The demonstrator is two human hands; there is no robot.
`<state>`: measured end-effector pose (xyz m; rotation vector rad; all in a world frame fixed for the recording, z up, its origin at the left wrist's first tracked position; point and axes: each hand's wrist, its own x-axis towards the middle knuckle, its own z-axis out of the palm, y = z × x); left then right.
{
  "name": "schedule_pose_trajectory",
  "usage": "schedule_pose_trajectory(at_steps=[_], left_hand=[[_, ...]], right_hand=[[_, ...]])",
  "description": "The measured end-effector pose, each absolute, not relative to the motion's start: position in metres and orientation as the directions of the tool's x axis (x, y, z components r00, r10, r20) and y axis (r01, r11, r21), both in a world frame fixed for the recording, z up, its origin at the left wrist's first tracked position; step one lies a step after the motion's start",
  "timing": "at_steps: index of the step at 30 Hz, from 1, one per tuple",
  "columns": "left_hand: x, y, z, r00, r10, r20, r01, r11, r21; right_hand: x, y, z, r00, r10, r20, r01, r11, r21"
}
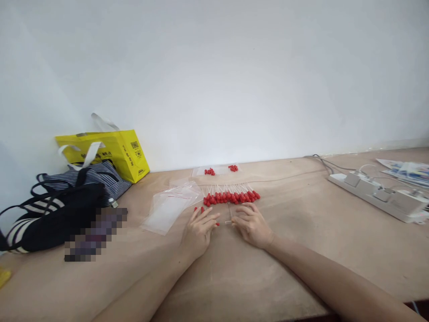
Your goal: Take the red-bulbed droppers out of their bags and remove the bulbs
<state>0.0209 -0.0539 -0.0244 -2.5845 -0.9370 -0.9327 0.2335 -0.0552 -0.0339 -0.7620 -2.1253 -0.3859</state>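
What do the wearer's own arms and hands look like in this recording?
Both the left hand and right hand are ungloved, with no rings or watch visible. The left forearm and right forearm show no sleeves.

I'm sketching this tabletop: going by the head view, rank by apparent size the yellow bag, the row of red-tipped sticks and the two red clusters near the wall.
1. Yellow bag
2. Row of red-tipped sticks
3. Left red cluster and right red cluster: too alike to rank.
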Motion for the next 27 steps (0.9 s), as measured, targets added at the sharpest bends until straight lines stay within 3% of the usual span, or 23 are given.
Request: schedule_pose_trajectory(at_steps=[3,5,8,10,16,23,27], left_hand=[[0.015,-0.052,-0.024,0.496,0.546,0.675,0.679,-0.729,0.091],[0.011,-0.048,-0.021,0.360,0.631,0.687,0.725,-0.653,0.219],[0.002,-0.039,-0.013,0.036,0.824,0.566,0.807,-0.358,0.470],[-0.006,-0.032,-0.009,-0.106,0.885,0.454,0.810,-0.188,0.555],[-0.014,-0.027,-0.005,-0.146,0.943,0.301,0.800,-0.067,0.597],[-0.005,-0.031,-0.004,-0.158,0.952,0.262,0.795,-0.035,0.606],[-0.009,-0.028,-0.007,-0.161,0.957,0.241,0.774,-0.030,0.633]], right_hand=[[0.241,-0.053,-0.039,-0.410,0.522,0.748,0.738,0.672,-0.065],[0.243,-0.050,-0.042,-0.356,0.617,0.702,0.776,0.613,-0.145],[0.240,-0.045,-0.047,-0.287,0.710,0.643,0.780,0.563,-0.273],[0.237,-0.040,-0.049,-0.262,0.726,0.636,0.770,0.554,-0.315],[0.229,-0.035,-0.050,-0.228,0.742,0.631,0.773,0.532,-0.346],[0.216,-0.034,-0.050,-0.167,0.800,0.576,0.822,0.435,-0.366],[0.209,-0.035,-0.049,-0.183,0.791,0.584,0.812,0.457,-0.364]])
